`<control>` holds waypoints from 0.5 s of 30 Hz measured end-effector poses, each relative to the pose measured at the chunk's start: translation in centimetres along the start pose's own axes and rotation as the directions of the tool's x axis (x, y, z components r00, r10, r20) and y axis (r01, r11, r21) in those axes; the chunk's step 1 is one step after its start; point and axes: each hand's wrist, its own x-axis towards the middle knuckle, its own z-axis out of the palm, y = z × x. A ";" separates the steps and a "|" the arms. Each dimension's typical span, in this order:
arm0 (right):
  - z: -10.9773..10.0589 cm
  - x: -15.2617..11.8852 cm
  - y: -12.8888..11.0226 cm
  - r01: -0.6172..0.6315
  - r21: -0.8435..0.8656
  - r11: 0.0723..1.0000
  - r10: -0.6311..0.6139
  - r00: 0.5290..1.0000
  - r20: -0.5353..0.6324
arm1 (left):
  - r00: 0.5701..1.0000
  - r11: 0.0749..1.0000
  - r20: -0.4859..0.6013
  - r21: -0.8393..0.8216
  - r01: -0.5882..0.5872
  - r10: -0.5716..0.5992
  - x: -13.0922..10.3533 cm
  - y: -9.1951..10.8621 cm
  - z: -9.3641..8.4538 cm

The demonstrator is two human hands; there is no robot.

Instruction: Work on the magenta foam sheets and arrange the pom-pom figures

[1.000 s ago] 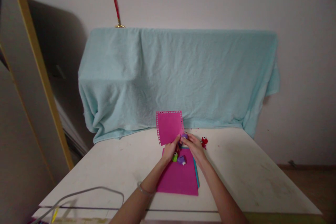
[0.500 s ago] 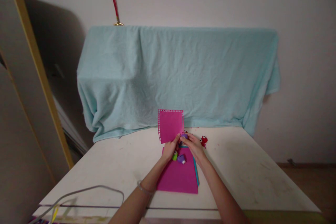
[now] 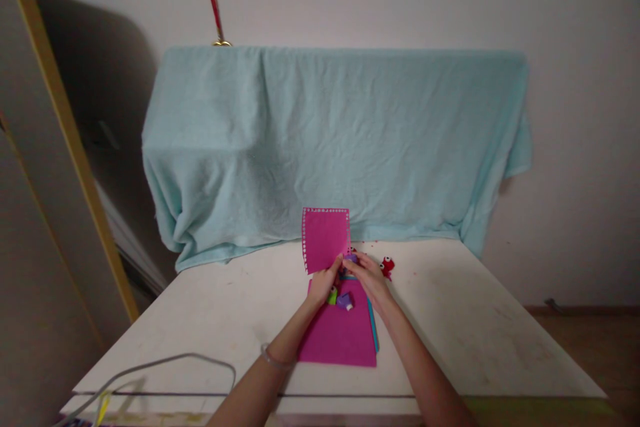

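Just below the middle of the frame, the left hand [image 3: 324, 283] pinches a pink sheet [image 3: 326, 237], which has small holes along its edges. Beside it, the right hand [image 3: 369, 276] grips a small purple tool [image 3: 351, 258] at the sheet's right edge.

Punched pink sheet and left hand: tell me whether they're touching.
Touching: the head view shows the left hand gripping the punched pink sheet near its lower right corner, holding it up.

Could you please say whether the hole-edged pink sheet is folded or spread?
Spread: the pink sheet shows one broad face with no visible fold.
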 end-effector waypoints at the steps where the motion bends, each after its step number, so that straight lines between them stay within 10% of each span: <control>1: 0.0 0.0 0.0 -0.004 0.001 1.000 0.004 1.000 0.007 | 1.000 1.000 0.000 0.027 -0.002 0.002 0.0 0.0 0.0; 15: 0.0 0.1 0.2 0.010 0.014 1.000 -0.010 1.000 0.003 | 0.999 0.990 0.044 0.139 0.022 -0.029 0.1 0.1 0.1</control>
